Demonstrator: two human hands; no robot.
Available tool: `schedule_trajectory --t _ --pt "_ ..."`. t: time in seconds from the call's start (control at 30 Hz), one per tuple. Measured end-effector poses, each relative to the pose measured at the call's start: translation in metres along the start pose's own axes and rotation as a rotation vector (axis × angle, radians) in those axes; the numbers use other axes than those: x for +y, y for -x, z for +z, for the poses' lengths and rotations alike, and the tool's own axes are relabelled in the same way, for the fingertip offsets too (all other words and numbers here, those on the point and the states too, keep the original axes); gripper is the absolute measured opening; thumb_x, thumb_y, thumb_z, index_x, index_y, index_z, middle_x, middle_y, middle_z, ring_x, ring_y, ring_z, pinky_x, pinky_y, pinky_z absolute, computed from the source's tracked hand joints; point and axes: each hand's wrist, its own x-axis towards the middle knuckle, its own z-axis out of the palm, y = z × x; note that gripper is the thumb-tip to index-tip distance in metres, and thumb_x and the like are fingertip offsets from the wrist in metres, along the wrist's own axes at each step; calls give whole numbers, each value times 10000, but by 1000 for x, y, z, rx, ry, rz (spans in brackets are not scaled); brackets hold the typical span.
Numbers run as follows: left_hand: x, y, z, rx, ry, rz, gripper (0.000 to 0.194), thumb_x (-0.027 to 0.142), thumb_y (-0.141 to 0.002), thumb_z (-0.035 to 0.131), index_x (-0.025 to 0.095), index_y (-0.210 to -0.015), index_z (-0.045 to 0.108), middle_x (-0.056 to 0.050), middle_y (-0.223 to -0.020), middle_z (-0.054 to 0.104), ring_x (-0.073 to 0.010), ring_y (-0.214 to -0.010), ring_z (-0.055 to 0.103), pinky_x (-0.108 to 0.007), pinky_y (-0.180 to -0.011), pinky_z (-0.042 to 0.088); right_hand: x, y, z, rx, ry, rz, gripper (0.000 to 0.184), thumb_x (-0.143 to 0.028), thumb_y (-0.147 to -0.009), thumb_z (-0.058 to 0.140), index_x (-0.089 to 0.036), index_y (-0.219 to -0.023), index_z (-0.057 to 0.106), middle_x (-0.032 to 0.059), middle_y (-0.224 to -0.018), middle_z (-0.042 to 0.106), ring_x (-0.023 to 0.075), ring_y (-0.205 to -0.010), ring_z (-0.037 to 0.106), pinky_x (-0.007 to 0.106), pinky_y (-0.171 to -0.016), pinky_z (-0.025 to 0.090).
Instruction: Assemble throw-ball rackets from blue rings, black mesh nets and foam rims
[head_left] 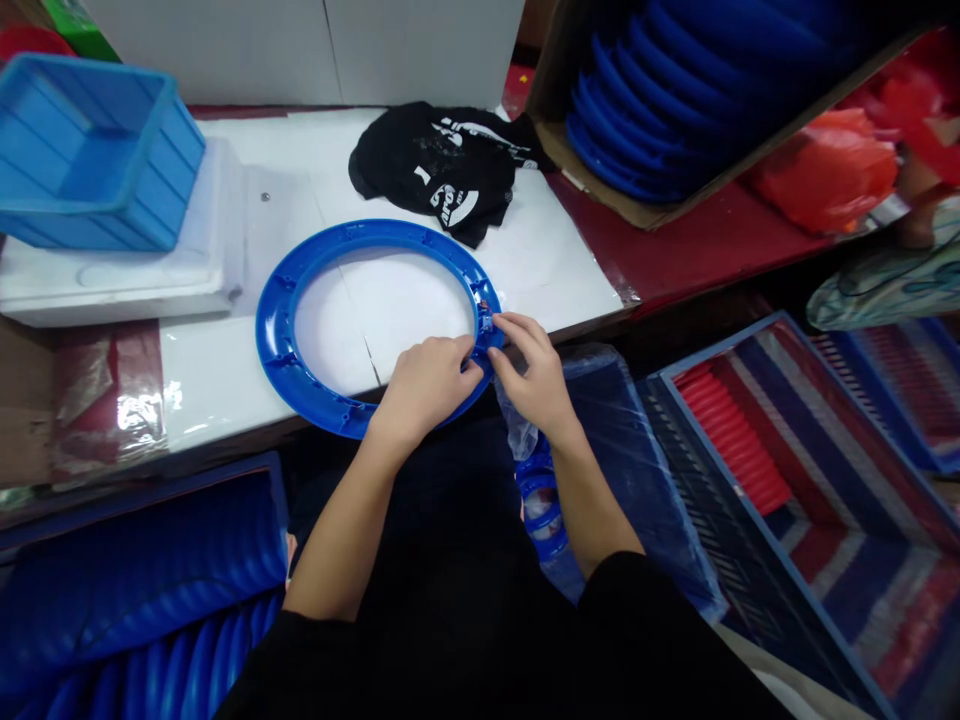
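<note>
A large blue plastic ring point(277, 345) lies on the white work surface with its ribbed, hollow side up, its near edge jutting past the table edge. My left hand point(431, 385) is closed on the ring's lower right part, fingers curled over the rim. At the ring's right side my right hand point(532, 375) holds the outer rim, its thumb and fingertips by a small light-blue part point(485, 322) seated in the channel. Fine reddish bits, perhaps wires, show just above that part. My fingertips partly hide this spot.
A crumpled black cloth point(442, 165) lies behind the ring. At left, a blue bin point(161, 150) rests on a white foam block point(202, 275). A carton point(555, 150) of blue rings stands at back right. Crates hold blue rings point(150, 560) lower left and red rings point(731, 435) at right.
</note>
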Motion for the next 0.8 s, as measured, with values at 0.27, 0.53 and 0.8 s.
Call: schedule_trajectory --t 0.27,0.53,0.8 --pt "0 -1 -1 -8 13 -12 268 278 -989 490 201 -1038 742 -100 -951 783 -263 -850 705 -342 -676 386 -9 3 10 40 88 -26 336 -229 -1039 565 -279 -1319 744 115 -1376 682 287 -1262 626 560 -1134 521" --pt "1 0 -2 -10 -28 -18 263 267 -1001 497 213 -1110 731 -101 -1009 794 -283 -908 739 -350 -741 482 -6 -3 9 -2 72 1 343 -233 -1011 569 -262 -1301 748 124 -1389 681 291 -1314 627 534 -1171 500" --pt "15 -2 -5 48 -216 -56 324 232 -1065 427 116 -1229 681 -193 -1151 761 -335 -1006 761 -416 -845 554 -13 31 17 175 -72 120 477 -324 -1018 604 -211 -1481 607 162 -1463 635 278 -1292 641 501 -1112 549"
